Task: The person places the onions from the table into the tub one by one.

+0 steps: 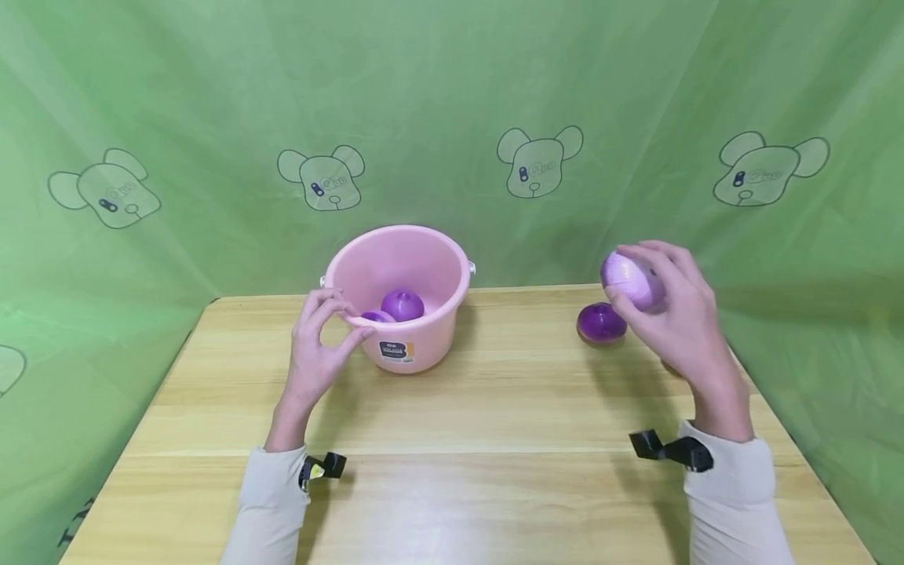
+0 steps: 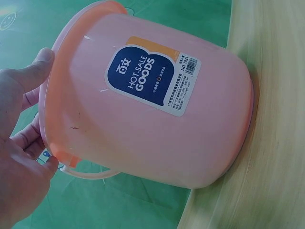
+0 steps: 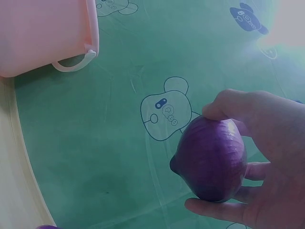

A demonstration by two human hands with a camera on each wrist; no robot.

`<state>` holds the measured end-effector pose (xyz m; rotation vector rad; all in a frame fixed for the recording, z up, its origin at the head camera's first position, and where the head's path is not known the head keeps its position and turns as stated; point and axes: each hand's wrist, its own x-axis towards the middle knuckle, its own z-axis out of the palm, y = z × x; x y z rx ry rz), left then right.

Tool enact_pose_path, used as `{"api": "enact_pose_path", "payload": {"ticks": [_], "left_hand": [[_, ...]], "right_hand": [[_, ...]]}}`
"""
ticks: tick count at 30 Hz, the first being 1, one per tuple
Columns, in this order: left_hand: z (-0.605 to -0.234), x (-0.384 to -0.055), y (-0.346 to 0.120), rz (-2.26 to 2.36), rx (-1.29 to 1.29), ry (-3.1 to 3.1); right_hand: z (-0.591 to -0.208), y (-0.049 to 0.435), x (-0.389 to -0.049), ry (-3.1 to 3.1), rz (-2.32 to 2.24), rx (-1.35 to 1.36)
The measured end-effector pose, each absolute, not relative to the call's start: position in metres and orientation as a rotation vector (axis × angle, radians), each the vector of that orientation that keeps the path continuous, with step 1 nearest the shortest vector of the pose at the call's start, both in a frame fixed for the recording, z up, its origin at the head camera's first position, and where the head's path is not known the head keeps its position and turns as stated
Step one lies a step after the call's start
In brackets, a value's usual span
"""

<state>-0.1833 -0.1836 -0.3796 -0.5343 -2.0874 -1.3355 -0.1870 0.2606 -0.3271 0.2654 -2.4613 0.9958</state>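
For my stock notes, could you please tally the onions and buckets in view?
Onions: 4
Buckets: 1
Total: 5
Not counted: a sliver beside the right hand, too hidden to identify.

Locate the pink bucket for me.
In the head view, the pink bucket stands slightly left of centre near the far edge of the wooden table, with the left hand gripping its rim and two purple onions visible inside.

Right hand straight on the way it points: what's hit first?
Beyond the held onion, the right hand would likely meet the green curtain first; the tabletop onion looks lower, off that line. Depth is unclear.
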Motion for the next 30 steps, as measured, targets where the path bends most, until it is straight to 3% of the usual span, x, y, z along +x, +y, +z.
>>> {"api": "enact_pose_path", "payload": {"ticks": [19, 30], "left_hand": [[-0.379, -0.183, -0.183, -1.329, -0.53, -2.089], [-0.406, -0.203, -0.196, -1.331, -0.536, -2.085]], "right_hand": [[-0.321, 0.243, -0.189, -2.449, 1.004, 0.355], [-0.32, 0.231, -0.193, -2.432, 0.93, 0.413]]}}
